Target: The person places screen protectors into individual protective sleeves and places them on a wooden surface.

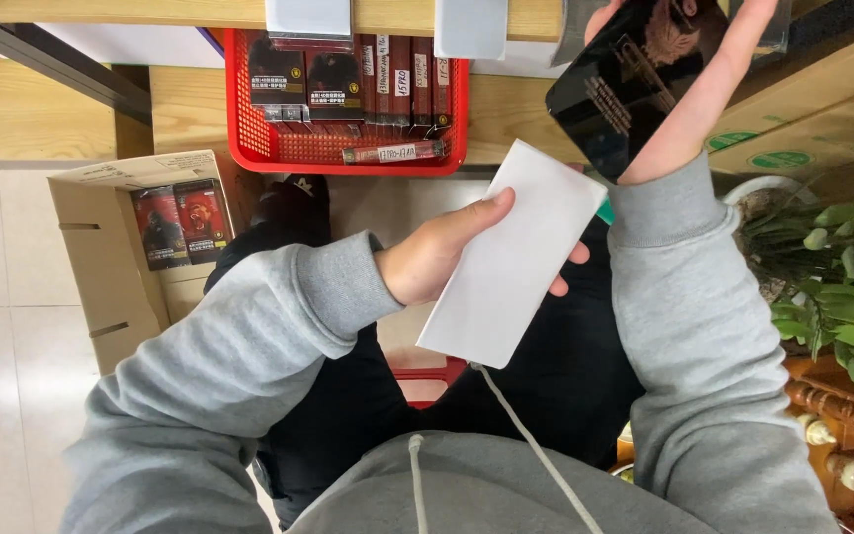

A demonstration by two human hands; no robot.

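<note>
Nearest to us, our left hand grips one white envelope-like packet, thumb on top, fingers curled beneath. Higher up, our right hand is raised, fingers clasped around one glossy black box. Down left, one cardboard carton shows two red-and-black packs. Beyond, one red basket on the wooden shelf is packed with dark boxes; we can't count them surely.

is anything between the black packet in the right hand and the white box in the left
Nothing visible does. The right hand holds the black packet just above the white box gripped by the left hand; only open air separates them.
</note>
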